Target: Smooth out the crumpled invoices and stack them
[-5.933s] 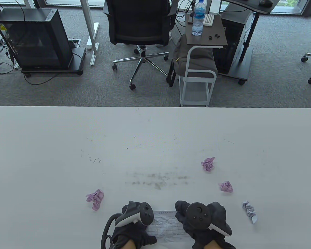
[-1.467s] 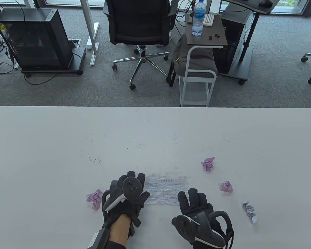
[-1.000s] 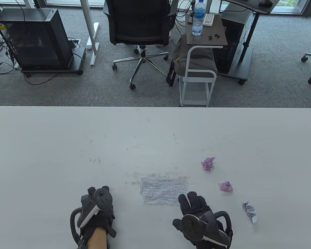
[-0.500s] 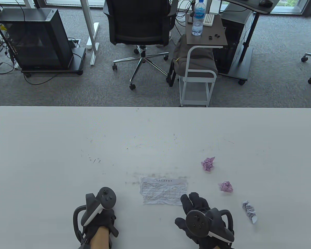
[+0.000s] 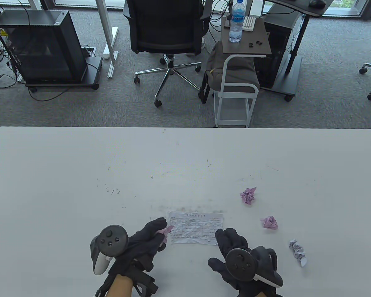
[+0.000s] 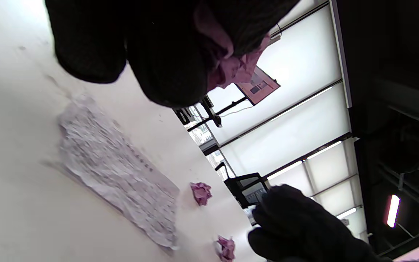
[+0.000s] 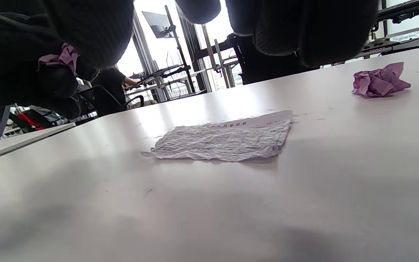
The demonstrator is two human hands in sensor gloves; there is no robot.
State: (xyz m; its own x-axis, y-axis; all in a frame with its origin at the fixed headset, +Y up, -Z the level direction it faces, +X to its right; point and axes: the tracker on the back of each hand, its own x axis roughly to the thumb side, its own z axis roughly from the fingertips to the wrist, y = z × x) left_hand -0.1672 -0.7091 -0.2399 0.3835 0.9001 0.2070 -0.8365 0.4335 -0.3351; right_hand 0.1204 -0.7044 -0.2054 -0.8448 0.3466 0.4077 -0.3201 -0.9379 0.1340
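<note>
A flattened white invoice (image 5: 196, 227) lies wrinkled on the white table (image 5: 80, 173), also seen in the wrist views (image 6: 118, 174) (image 7: 227, 140). My left hand (image 5: 157, 229) pinches a crumpled pink invoice (image 5: 166, 230) (image 6: 238, 67) just at the flat sheet's left edge. My right hand (image 5: 224, 237) hovers with relaxed fingers by the sheet's lower right corner and holds nothing. Two more crumpled pink invoices (image 5: 248, 195) (image 5: 269, 222) and a crumpled white one (image 5: 297, 253) lie to the right.
Beyond the table's far edge stand an office chair (image 5: 168, 27), a small white cart (image 5: 235, 92) with a water bottle (image 5: 236, 21), and a black computer case (image 5: 40, 46). Dark smudges mark the table just behind the flat sheet.
My left hand has gone to the pink ball on the left, taken it up and carried it right to the flat invoice's edge. The right hand has barely shifted.
</note>
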